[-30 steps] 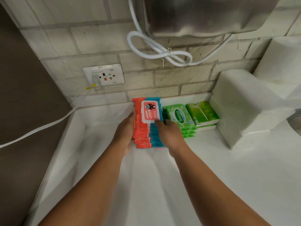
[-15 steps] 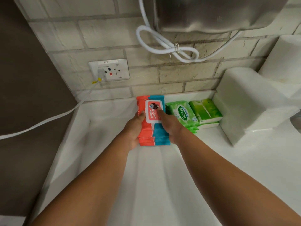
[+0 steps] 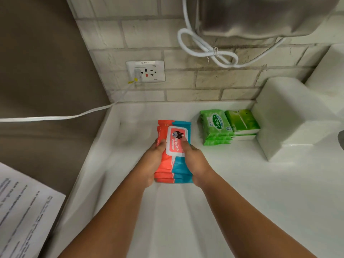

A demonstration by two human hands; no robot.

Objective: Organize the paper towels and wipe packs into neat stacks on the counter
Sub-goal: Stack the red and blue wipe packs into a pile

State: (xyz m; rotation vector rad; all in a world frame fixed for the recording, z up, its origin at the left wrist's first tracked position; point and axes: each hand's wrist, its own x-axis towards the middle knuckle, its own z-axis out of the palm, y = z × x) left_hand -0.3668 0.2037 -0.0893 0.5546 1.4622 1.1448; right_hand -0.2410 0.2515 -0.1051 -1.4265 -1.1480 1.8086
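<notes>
A stack of red-and-blue wipe packs (image 3: pixel 175 142) rests on the white counter (image 3: pixel 242 192), away from the back wall. My left hand (image 3: pixel 152 162) grips its left side and my right hand (image 3: pixel 193 161) grips its right side, thumbs on the top pack's lid. To the right stands a stack of green Sanicare wipe packs (image 3: pixel 216 127), then a second green stack (image 3: pixel 242 121). Folded white paper towels (image 3: pixel 290 118) form a tall pile at the right, with more white towels (image 3: pixel 331 71) behind.
A wall socket (image 3: pixel 145 71) with a white cable (image 3: pixel 55 118) running left sits above the counter. A steel hand dryer (image 3: pixel 260 15) with a looped cord (image 3: pixel 208 51) hangs overhead. Printed paper (image 3: pixel 24 216) lies at the lower left, beyond the counter's left edge.
Both hands have pulled the red-and-blue stack toward me, away from the back wall and the green packs. A gap now shows between the two stacks.
</notes>
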